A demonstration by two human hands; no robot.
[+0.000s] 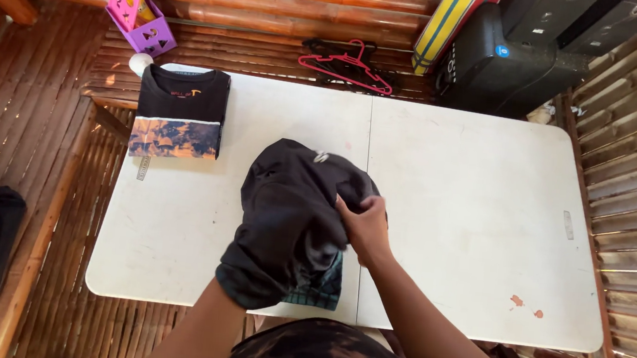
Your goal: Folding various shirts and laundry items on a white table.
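A dark grey, soft cloth garment [292, 208] is held up over the middle of a white folding plastic table [470, 217], close to the near edge. The right hand [365, 224] is pinched shut on a fold at the garment's right side, while the left hand [250, 277] is buried inside the cloth — its fingers are hidden, so its hold cannot be told. A patch of teal checked lining shows just below the right-hand grip. To handle this well, the cloth would be drawn taut between both hands before it is laid flat. Far to the left of the grip, a folded black T-shirt with an orange-and-blue band [179, 113] lies on the table; beyond it a pink-and-purple plastic box [141, 18] and pink clothes hangers [349, 67] rest on the bamboo — nothing crowds the grip.
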